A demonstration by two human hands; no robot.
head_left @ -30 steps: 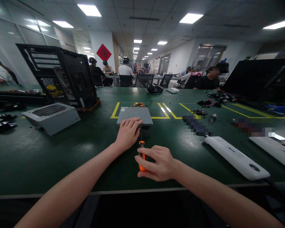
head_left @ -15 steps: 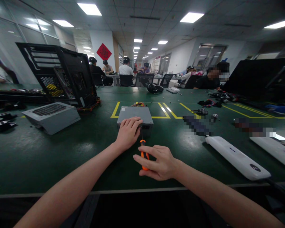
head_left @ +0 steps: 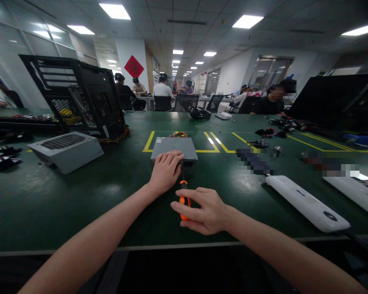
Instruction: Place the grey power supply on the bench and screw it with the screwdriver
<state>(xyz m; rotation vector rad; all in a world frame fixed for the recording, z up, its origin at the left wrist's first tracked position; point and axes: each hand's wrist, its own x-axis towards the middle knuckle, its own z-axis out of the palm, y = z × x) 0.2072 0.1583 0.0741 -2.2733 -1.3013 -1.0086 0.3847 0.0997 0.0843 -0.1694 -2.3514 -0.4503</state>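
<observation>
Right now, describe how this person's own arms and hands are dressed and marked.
Both forearms are bare from the bottom edge of the picture up to the wrists; no sleeve shows. The left hand and the right hand wear no gloves. No watch, ring, band or marking is visible on either.

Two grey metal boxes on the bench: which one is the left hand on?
The left hand rests on the flat-lying middle box by the yellow lines; the other box sits tilted, untouched, far left.
</observation>
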